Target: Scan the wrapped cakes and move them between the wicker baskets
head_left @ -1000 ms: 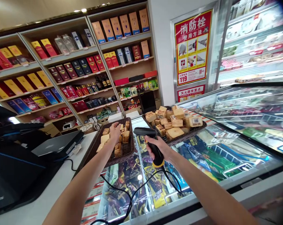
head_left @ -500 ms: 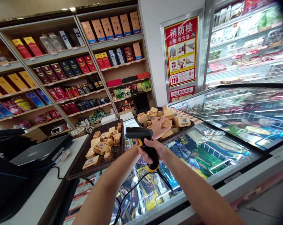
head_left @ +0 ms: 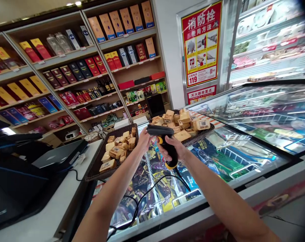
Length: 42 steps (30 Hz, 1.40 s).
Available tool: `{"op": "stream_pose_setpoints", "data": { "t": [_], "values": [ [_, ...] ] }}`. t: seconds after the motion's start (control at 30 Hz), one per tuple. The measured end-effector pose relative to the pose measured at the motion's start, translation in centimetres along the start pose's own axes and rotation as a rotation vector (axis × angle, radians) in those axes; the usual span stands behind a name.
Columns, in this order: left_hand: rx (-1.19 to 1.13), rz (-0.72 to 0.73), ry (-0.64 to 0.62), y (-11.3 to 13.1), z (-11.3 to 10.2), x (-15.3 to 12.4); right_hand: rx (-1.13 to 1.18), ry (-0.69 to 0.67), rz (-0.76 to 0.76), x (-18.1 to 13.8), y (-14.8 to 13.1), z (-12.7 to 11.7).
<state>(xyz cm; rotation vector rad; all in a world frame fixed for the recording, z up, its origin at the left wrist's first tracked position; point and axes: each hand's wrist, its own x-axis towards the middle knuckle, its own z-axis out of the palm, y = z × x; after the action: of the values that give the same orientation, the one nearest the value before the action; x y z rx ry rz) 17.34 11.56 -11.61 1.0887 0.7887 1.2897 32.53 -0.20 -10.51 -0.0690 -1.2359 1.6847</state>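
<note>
My right hand (head_left: 178,147) is wrapped round the grip of a black and yellow handheld barcode scanner (head_left: 160,130), whose head points left. A black cable runs from its base down to the left. My left hand (head_left: 143,140) is beside the scanner's head, its fingers curled and partly hidden behind it; whether anything is in them I cannot make out. Behind the scanner, a dark woven basket (head_left: 200,137) holds several tan wrapped packets (head_left: 184,117) with printed labels. To the left, a second woven basket (head_left: 94,170) holds more such packets (head_left: 116,152).
Both baskets rest on a glass-topped chest freezer (head_left: 218,198) filled with packaged goods. A white counter (head_left: 59,191) with dark checkout equipment (head_left: 16,188) stands on the left. Shelves of boxes (head_left: 112,72) line the back wall, beside a red and yellow poster (head_left: 202,45).
My left hand has pulled back from the right basket to the left side of the scanner, and its fingers have curled. The right hand keeps its hold on the scanner. The view has shifted slightly.
</note>
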Motion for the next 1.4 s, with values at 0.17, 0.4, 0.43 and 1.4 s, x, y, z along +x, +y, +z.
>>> {"op": "stream_pose_setpoints", "data": {
  "t": [0.17,0.4,0.43,1.4],
  "values": [
    [-0.15,0.021,0.103,3.9,-5.0,-3.4,-0.065,0.257,0.021,0.6,1.0,0.3],
    [-0.41,-0.045,0.214,7.3,-9.4,-6.8,-0.079,0.33,0.07,0.8,2.5,-0.2],
    [-0.429,-0.065,0.21,7.6,-9.6,-7.0,-0.084,0.33,0.074,0.8,2.6,-0.1],
    [-0.315,-0.099,0.294,6.8,-10.0,-7.3,-0.205,0.302,0.255,0.8,3.7,1.9]
  ]
}}
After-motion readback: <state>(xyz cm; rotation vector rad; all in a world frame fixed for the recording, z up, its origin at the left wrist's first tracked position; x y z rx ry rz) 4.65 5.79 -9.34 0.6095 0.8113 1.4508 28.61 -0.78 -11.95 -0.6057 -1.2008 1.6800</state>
